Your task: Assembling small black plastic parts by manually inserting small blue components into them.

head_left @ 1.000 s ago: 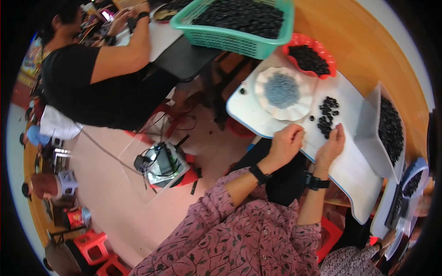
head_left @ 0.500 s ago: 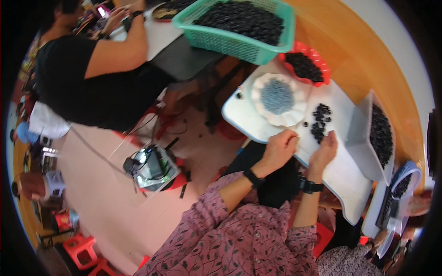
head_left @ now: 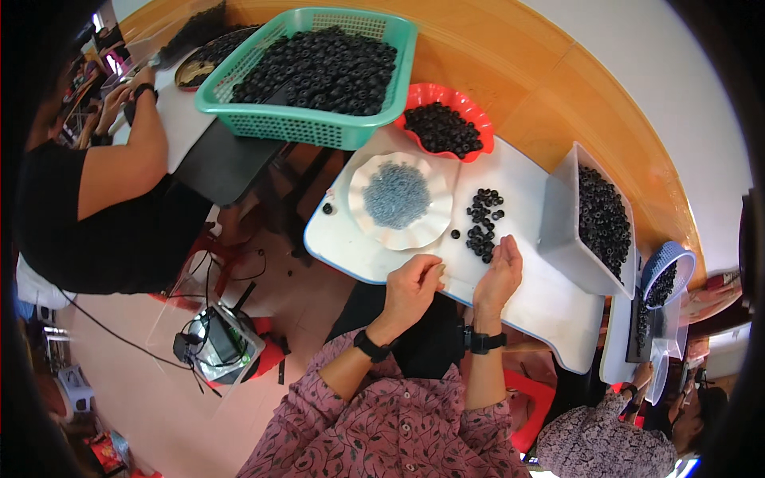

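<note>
My left hand (head_left: 413, 291) is closed, its thumb and fingers pressed together at the front edge of the white tabletop (head_left: 542, 307). Whatever it may hold is hidden. My right hand (head_left: 497, 279) lies palm turned inward with the fingers stretched out and together, holding nothing that I can see. Its fingertips are beside a loose cluster of black ring-shaped pieces (head_left: 480, 213) on the tabletop. One single black ring (head_left: 455, 234) sits left of the cluster. Beyond my left hand stands a white scalloped dish (head_left: 437, 191) full of small grey-blue pieces (head_left: 396, 195).
A red scalloped bowl (head_left: 487, 134) of black rings stands at the back. Behind left is a large green basket (head_left: 295, 127) heaped with them. A pale bin (head_left: 559, 211) and a blue basket (head_left: 665, 253) are at right. One co-worker (head_left: 103, 183) sits left, another (head_left: 606, 442) lower right.
The whole view has swung, so the table and its containers appear further left and lower. Both hands keep about the same poses and places by the table edge.
</note>
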The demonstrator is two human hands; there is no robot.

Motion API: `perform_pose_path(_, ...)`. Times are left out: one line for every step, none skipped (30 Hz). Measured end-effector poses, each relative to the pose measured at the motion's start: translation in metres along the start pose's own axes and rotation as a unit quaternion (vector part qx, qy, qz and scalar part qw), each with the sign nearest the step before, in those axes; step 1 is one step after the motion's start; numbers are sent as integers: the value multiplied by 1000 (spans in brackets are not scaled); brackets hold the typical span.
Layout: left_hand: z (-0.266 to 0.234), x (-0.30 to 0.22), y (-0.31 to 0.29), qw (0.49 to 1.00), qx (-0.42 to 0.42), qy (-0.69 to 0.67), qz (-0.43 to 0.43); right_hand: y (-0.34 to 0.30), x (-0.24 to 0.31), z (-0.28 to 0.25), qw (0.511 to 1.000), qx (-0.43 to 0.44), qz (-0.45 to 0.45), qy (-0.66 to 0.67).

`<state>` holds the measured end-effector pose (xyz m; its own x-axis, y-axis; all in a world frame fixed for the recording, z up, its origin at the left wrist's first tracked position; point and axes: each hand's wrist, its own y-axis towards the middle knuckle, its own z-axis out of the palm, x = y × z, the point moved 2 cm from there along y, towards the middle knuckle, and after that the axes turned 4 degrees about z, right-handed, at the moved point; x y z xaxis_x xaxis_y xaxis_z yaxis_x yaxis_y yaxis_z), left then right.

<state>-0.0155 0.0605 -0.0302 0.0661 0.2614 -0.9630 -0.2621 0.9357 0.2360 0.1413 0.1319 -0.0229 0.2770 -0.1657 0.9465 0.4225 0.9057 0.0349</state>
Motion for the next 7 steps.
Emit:
perform_pose_path(-1,-1,-1,1000,0,-7,-8,-1,1,-1,1000,-1,10,7)
perform_pose_path(-2,-3,-1,1000,1,-15,-16,-1,0,-2,1000,10,8,12)
perform_pose_path(-2,-3,-1,1000,5,-18,-16,0,-1,-3,1000,12,15,20)
perform_pose_path(-2,-4,0,1000,0,-14,-19,0,0,-3,1000,14,17,14)
perform_pose_path(-3,-6,1,1000,-5,-11,-22,0,0,-2,1000,17,19,8)
perform_pose_path(-3,-8,1,999,12,-5,-32,1,0,-4,999,27,12,-13)
perform_pose_path(-3,-7,2,999,13,2,-33,1,-1,-6,999,37,5,-35)
